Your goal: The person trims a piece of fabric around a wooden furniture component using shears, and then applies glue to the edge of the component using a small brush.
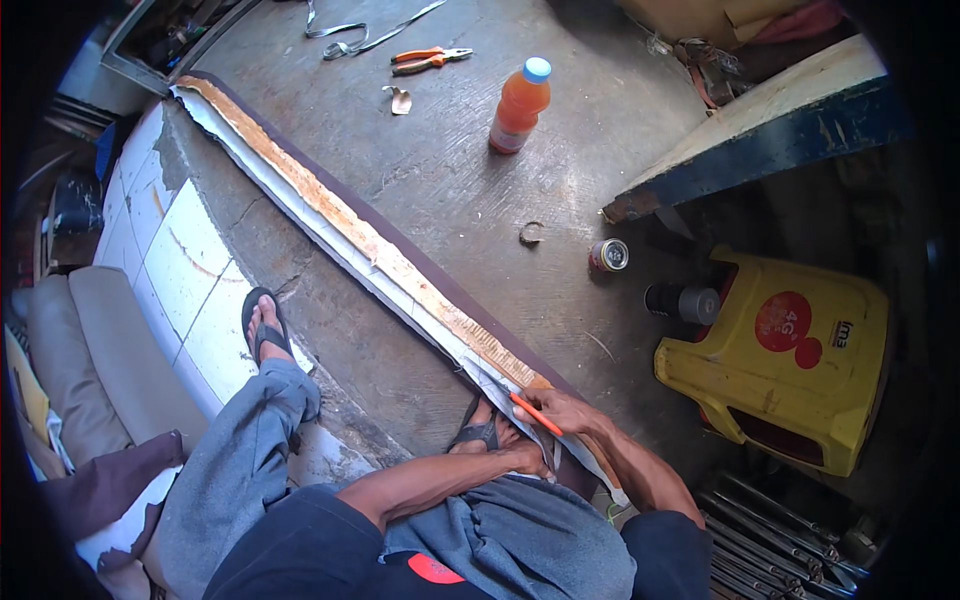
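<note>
A long strip of dark brown material (385, 225) with a white backing and a tan, rough-surfaced band (330, 215) lies diagonally over the floor, its near end by my feet. My right hand (565, 412) is closed round a slim orange-handled tool (537, 413), whose tip points at the white edge of the strip. Just below, my left hand (530, 458) is closed at the strip's near end, beside my sandalled foot (482, 428). Its fingertips are partly hidden.
Orange-handled pliers (430, 61), a grey strap (350, 45) and a drink bottle (521, 105) are on the far floor. A small can (608, 255) and yellow plastic stool (790, 340) stand right. Metal rods (770, 530) lie lower right; grey cushions (110, 350) are left.
</note>
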Motion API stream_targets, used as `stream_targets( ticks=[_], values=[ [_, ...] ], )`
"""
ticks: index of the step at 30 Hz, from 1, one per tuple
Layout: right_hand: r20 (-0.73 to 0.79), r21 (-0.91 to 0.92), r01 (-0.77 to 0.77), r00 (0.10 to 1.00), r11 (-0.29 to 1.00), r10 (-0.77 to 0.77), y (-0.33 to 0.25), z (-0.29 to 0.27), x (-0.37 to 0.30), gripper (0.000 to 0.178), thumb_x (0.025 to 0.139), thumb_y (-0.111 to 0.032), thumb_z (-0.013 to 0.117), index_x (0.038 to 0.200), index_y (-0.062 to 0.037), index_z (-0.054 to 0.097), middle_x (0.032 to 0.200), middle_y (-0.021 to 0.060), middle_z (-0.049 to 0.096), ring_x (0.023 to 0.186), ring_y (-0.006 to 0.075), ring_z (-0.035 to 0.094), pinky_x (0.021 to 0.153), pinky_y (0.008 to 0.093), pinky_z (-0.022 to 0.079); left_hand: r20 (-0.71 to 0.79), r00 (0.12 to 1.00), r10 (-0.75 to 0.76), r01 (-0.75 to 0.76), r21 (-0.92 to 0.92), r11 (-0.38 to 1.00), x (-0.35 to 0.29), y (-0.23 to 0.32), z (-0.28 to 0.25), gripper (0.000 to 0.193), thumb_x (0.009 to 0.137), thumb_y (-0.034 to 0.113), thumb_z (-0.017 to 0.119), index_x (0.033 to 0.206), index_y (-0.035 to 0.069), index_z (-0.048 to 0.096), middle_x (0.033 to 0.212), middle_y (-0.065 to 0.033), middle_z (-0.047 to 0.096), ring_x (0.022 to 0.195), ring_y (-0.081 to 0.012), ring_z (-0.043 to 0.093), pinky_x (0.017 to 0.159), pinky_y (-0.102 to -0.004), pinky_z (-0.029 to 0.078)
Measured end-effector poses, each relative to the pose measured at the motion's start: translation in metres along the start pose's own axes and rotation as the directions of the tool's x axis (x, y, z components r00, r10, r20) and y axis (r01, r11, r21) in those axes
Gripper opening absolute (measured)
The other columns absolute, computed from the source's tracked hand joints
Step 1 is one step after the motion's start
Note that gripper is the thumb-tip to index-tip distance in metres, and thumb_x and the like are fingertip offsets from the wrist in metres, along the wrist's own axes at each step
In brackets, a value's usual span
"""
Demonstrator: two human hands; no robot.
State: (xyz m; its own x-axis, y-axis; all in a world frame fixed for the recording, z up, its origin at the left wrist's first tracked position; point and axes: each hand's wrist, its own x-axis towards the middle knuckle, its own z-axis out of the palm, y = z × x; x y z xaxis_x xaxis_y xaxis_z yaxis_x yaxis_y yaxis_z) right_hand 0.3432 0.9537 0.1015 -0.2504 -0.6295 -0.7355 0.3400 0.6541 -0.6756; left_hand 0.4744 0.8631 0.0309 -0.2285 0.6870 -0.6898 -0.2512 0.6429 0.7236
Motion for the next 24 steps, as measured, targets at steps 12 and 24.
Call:
stream_targets(
  ticks=[12, 24],
  values=[
    [-0.07, 0.049, 0.037, 0.997, 0.998, -0.033, -0.027, 0.006, 0.035, 0.05, 0.089, -0.052, 0.074, 0.094, -0.0018, 0.07, 0.074, 0.0019, 0.059, 0.072, 0.0108, 0.054, 0.063, 0.032, 0.046, 0.175, 0.984, 0.034, -0.047, 0.072, 0.996, 0.018, -0.006, 0.004, 0.047, 0.085, 0.049, 0.071, 0.114, 0.012, 0.075, 0.118, -0.0138, 0.071, 0.112, -0.0347, 0.064, 0.096, -0.0465, 0.048],
    [-0.065, -0.066, -0.024, 0.998, 0.998, 0.02, -0.055, 0.008, 0.061, 0.059, 0.088, -0.059, 0.072, 0.094, -0.0004, 0.069, 0.076, 0.0064, 0.061, 0.073, 0.0161, 0.058, 0.064, 0.0352, 0.046, 0.104, 0.993, 0.054, -0.057, 0.028, 0.998, 0.011, -0.007, 0.006, 0.047, 0.086, 0.05, 0.069, 0.113, 0.011, 0.075, 0.118, -0.0142, 0.071, 0.111, -0.0346, 0.065, 0.095, -0.0464, 0.048]
  ],
)
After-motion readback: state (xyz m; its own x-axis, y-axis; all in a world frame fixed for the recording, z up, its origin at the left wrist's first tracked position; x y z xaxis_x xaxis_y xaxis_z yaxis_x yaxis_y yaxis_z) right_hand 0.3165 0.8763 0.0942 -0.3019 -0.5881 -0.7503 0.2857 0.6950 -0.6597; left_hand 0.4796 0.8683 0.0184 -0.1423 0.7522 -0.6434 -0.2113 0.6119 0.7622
